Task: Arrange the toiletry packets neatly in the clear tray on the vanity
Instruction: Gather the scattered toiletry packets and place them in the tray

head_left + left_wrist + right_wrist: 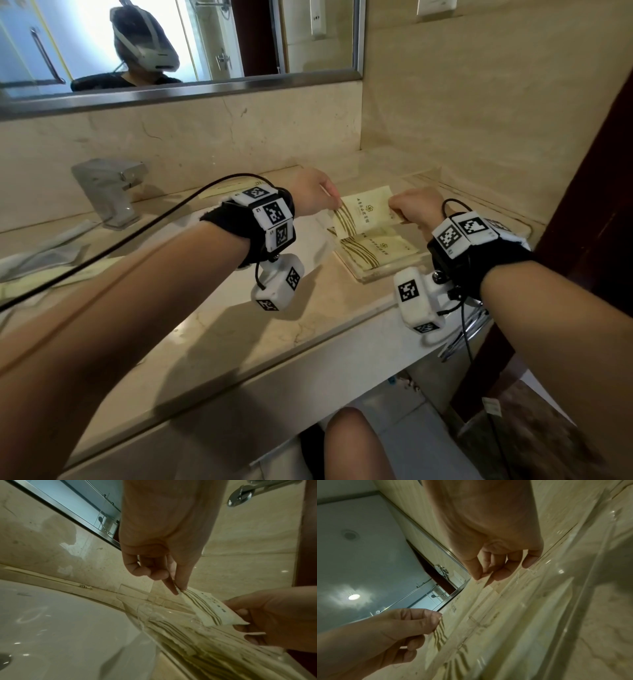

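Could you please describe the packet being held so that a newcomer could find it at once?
Right of the faucet, a clear tray sits on the vanity. Above it, the left hand and right hand pinch one cream packet by its ends; unlike the flat packets below, it is lifted.

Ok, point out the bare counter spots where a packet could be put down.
Bare marble runs along the vanity's front edge, between the sink and the clear tray. The tray is crowded with stacked packets; both hands hold another packet above.

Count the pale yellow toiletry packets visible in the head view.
2: one pale yellow packet held by left hand and right hand; one flat in the clear tray. Others may hide underneath.
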Motion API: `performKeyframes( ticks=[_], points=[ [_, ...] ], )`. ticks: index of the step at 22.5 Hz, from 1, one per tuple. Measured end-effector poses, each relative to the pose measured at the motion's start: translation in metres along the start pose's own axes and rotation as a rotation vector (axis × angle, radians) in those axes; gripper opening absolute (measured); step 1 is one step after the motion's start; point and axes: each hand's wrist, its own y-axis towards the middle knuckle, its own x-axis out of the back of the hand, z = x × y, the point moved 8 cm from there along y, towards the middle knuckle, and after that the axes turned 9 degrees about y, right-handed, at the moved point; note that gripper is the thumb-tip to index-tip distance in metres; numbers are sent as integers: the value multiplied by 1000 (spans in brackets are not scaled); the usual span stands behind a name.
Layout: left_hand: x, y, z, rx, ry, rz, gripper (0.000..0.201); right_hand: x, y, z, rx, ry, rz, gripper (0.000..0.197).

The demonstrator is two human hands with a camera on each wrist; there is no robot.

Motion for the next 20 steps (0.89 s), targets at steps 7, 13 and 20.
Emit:
performKeyframes(
  ticks=[7, 13, 20],
  points=[
    [-14, 2, -3, -4, 32, 78, 8, -5, 18, -8, -48, -107, -41, 30],
    [-35, 10, 9, 46, 141, 205, 16, -20, 22, -30, -89, -140, 2, 17],
    [-41, 12, -1, -33, 349, 228, 21, -26, 19, -24, 9, -408, 23, 33]
  ],
)
